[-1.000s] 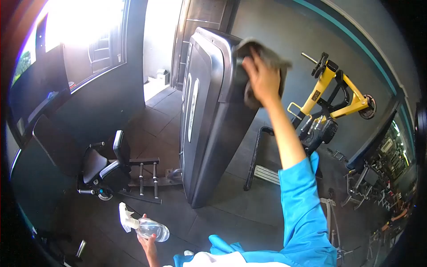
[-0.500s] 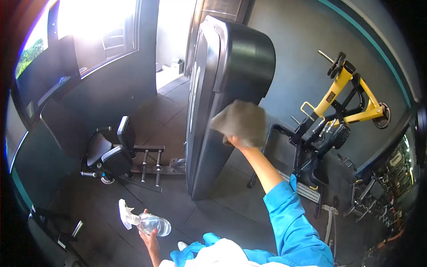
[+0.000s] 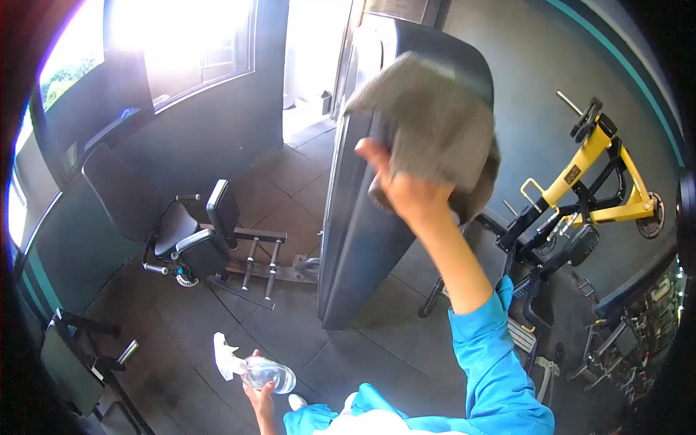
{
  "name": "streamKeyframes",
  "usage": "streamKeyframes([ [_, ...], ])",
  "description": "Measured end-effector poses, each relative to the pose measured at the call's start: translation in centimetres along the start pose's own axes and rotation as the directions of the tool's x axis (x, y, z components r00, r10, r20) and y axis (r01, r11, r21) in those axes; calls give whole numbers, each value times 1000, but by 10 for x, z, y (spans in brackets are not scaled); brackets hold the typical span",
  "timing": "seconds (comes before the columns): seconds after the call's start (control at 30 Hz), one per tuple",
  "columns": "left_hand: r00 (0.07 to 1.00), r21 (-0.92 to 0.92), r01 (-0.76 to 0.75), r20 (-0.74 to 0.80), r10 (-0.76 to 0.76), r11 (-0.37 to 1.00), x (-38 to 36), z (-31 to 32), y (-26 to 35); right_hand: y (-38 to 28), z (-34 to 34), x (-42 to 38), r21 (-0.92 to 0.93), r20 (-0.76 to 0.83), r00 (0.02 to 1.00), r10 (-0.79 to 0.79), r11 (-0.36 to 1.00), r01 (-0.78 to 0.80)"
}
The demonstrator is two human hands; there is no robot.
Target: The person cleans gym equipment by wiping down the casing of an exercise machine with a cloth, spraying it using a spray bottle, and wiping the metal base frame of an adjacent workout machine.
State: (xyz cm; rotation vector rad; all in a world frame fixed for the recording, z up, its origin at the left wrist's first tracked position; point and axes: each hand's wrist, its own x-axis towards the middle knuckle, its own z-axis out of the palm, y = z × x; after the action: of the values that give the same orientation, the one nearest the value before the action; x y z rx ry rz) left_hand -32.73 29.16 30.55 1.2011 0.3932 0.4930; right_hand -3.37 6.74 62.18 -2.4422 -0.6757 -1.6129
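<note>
My left hand point(image 3: 262, 390) is wrapped round a clear spray bottle point(image 3: 272, 375) with a white trigger head, tipped on its side low in the view. Up ahead, my right hand point(image 3: 415, 190) holds a grey-brown cloth point(image 3: 442, 123), its thumb sticking out to the left. The cloth is spread in front of the upper part of a tall black machine housing point(image 3: 362, 239) and hides much of it. Blur keeps me from telling how much of the cloth touches the housing. The fingers of my right hand are partly hidden by the cloth.
A padded seat machine point(image 3: 177, 232) stands on the left, joined near the floor to the housing by a metal frame point(image 3: 272, 268). To the right is a yellow and black weight machine point(image 3: 580, 174). A doorway point(image 3: 308, 72) opens behind; more equipment point(image 3: 80, 362) is at lower left.
My right hand has moved up with the cloth, which now spreads wider over the housing's upper part. The view has shifted slightly left; my left hand still holds the spray bottle.
</note>
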Motion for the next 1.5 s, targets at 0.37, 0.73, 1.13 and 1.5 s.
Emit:
streamKeyframes([
  [0.37,971,74,52,229,-68,996,62,-19,-24,-48,76,-155,171,429,703,-568,815,554],
  [0.73,990,176,-63,136,39,982,75,-77,-119,-11,149,-359,-67,411,746,-525,798,598],
  [1.13,991,20,-69,112,67,997,66,-21,49,28,-44,65,-187,-182,983,-17,982,-17],
  [1.5,992,41,-99,84,95,994,72,-40,51,-7,61,-187,397,482,846,228,804,-443],
])
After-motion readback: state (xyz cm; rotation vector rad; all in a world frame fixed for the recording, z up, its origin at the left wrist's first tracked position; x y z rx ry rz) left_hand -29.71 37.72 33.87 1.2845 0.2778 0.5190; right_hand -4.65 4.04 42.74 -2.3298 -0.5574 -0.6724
